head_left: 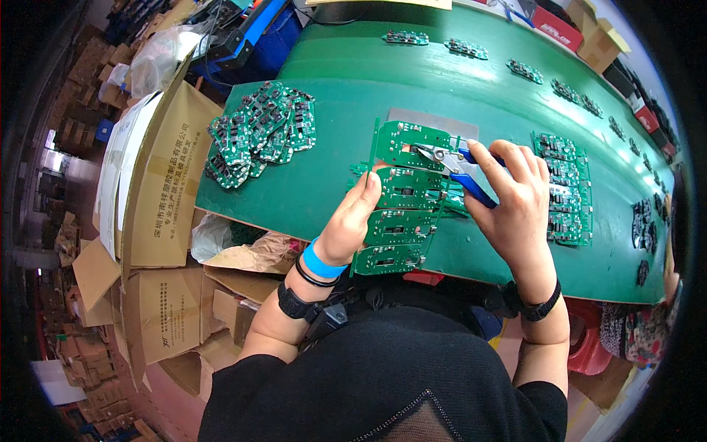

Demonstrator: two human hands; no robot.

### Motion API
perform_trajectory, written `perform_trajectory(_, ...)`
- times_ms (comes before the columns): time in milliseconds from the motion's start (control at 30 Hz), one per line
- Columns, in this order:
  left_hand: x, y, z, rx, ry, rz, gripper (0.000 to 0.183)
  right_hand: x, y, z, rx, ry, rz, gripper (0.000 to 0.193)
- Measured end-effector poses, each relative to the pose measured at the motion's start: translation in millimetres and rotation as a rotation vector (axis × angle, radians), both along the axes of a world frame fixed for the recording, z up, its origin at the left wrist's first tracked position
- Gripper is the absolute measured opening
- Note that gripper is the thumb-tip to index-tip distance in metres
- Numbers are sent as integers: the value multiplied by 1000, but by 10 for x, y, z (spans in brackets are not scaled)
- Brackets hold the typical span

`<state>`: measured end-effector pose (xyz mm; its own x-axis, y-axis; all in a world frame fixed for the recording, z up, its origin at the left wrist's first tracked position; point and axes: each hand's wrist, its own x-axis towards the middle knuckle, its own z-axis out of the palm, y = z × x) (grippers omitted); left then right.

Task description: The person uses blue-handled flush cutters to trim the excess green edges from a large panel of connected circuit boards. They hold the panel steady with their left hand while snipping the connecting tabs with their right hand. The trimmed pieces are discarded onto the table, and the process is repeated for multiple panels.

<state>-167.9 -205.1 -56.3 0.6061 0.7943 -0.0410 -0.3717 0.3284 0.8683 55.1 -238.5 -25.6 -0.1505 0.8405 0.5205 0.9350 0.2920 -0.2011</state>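
The left hand (347, 225) is the nearer one to the green circuit-board panel (401, 199), holding it at its left edge. Its thumb lies along that edge, and its other fingers are mostly hidden by the panel, so how far they close cannot be told. The panel extends to the right of these fingers, raised over the surface (346, 103). Its long axis runs away from the body, the far end leaning slightly right, while the four joined boards each lie crosswise, left to right.

The right hand (519, 202) is just beyond the panel's right edge. Its fingers are partly open around the blue handles of the side cutters (448, 160), index finger on the far handle and thumb by the near one. From these fingers the cutters point left, roughly across the panel's long axis, with their tips over the right part of the farthest board. The jaws look slightly parted; whether they touch the board is unclear.

A pile of small circuit boards (265, 129) lies left of and beyond the left fingers; a stack of panels (563, 188) lies just right of the right fingers.
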Motion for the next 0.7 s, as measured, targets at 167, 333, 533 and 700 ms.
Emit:
perform_trajectory(167, 10, 12, -9, -18, -24, 7, 50, -10, -3, 21, 59, 6, 16, 57)
perform_trajectory(333, 13, 15, -12, -15, -23, 7, 50, -14, 1, 14, 77, -29, 10, 58)
perform_trajectory(533, -21, 19, -103, -41, -5, 35, 50, -27, -10, -12, 68, 0, 15, 55)
perform_trajectory(700, -91, 52, -121, 5, 82, 73, 58, 42, 9, -17, 184, 97, -10, 47)
